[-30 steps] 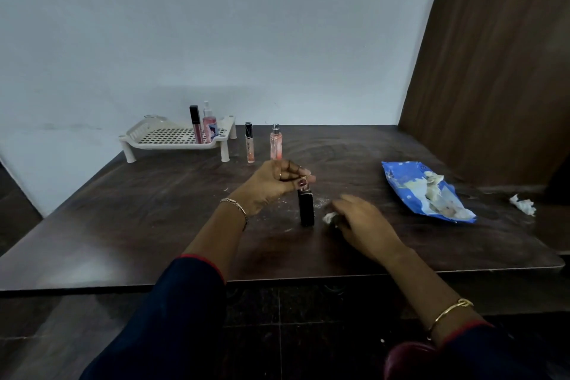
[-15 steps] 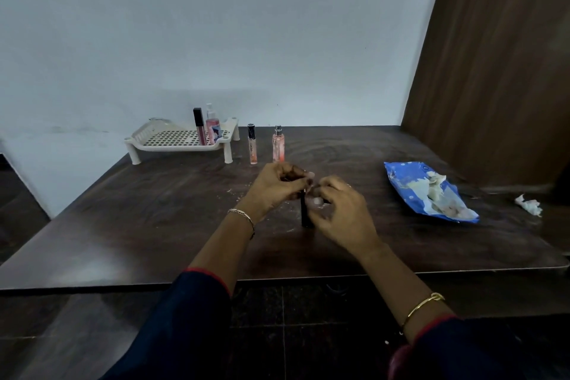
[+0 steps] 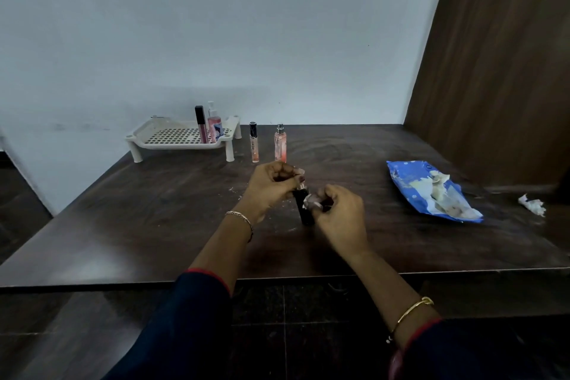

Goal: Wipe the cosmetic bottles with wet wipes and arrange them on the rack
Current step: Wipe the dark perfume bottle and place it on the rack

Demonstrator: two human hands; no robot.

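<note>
A small upright black cosmetic bottle with a silvery neck [image 3: 304, 210] stands on the dark brown wooden table [image 3: 148, 225], near its front edge and about midway along it. The left hand [image 3: 271, 187] comes at the bottle from the left, its fingers curled and pinching the silvery top. The right hand [image 3: 340, 214] is just to the bottle's right, its fingers curled round a small wad of white wet wipe [image 3: 309, 201] that it presses against the bottle's upper side. Behind the bottle and close to it stand a slim clear tube with a black cap [image 3: 254, 142] and a pale pink spray bottle with a silver nozzle [image 3: 280, 144], both upright on the table. Farther behind the bottle and to its left sits a white perforated plastic rack on short legs [image 3: 172, 136], carrying at its right end a pink lip-gloss tube with a black cap [image 3: 201, 125] and a pink pump bottle [image 3: 214, 129]. Well to the bottle's right lies an opened blue wet-wipe pack [image 3: 410, 185], and beyond that a crumpled white wipe [image 3: 532, 204].
</note>
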